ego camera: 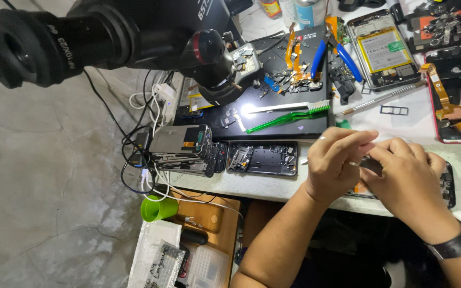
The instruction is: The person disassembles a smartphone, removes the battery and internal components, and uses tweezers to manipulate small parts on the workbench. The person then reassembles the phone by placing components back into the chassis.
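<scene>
- Holding: left hand (334,160) and right hand (404,176), each grip clamped on small dark phone part (370,164) above tabletop (273,186) edge.
- Step, judged: close fitting work; next calls for steady fingertip control.

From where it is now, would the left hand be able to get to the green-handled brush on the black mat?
Probably yes. The left hand lies just below the green-handled brush on the black mat, with only bare mat edge and tabletop between them. But both it and the right hand are pinching a small dark part.
</scene>
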